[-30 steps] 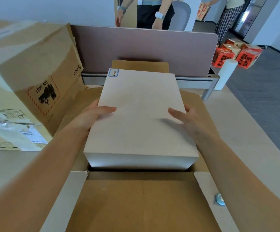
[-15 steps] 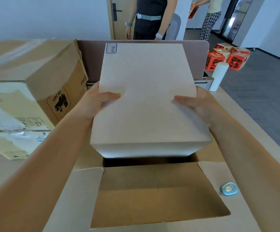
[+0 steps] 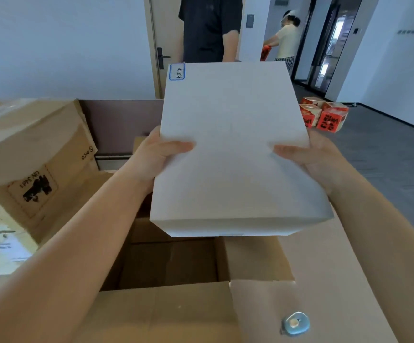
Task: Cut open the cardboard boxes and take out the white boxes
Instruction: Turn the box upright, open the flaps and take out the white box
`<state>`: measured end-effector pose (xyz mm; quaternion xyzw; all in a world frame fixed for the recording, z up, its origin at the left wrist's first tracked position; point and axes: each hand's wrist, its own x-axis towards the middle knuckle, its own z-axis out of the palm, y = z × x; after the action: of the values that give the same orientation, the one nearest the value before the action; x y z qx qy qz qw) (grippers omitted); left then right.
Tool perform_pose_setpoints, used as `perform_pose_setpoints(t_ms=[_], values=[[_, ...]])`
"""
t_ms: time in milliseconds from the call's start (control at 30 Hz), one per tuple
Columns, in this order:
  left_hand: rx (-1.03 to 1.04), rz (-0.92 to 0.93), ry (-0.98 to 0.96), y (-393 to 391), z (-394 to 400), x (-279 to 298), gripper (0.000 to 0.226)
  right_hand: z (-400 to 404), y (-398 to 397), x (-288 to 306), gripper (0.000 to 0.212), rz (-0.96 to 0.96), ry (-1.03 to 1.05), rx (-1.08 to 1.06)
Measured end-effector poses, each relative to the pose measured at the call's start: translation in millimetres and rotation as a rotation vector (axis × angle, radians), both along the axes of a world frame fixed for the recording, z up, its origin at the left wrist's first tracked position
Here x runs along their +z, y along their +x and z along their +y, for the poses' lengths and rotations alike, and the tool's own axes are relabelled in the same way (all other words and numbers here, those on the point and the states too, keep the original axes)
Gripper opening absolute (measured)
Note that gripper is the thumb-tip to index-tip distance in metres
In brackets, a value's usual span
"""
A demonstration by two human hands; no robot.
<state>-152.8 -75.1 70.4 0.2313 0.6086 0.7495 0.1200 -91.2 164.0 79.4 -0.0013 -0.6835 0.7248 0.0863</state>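
A large white box (image 3: pixel 230 149) with a small blue-edged label at its far left corner hangs in the air above the open cardboard box (image 3: pixel 176 308). My left hand (image 3: pixel 156 154) grips its left edge, thumb on top. My right hand (image 3: pixel 312 154) grips its right edge the same way. The cardboard box's flaps are spread wide and the part of its inside that shows is bare brown cardboard. The fingers under the white box are hidden.
A second taped cardboard box (image 3: pixel 27 154) lies at the left. A small round light-blue cutter (image 3: pixel 296 323) rests on the right flap. A brown desk partition (image 3: pixel 121 122) stands behind. Red cartons (image 3: pixel 325 117) sit on the floor at right. Two people (image 3: pixel 208 28) stand beyond the partition.
Both hands have lifted the white box up out of the cardboard box; it now hangs clear above the opening. The view has tilted upward.
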Motion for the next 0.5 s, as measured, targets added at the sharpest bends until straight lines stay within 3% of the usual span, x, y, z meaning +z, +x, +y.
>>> perform_pose_setpoints(t_ms=[200, 333, 500], values=[[0.03, -0.032, -0.004, -2.2, 121.7, -11.5, 0.034, 115.2, 3.4, -4.1, 0.036, -0.021, 0.035, 0.017], [0.03, -0.118, -0.028, -3.9, 197.3, -29.6, 0.033, 192.7, 2.3, -16.7, 0.041, -0.102, 0.051, 0.001], [0.062, -0.244, -0.104, -12.7, 262.3, -67.9, 0.028, 256.7, -4.8, -55.4, 0.029, -0.208, 0.037, -0.02]])
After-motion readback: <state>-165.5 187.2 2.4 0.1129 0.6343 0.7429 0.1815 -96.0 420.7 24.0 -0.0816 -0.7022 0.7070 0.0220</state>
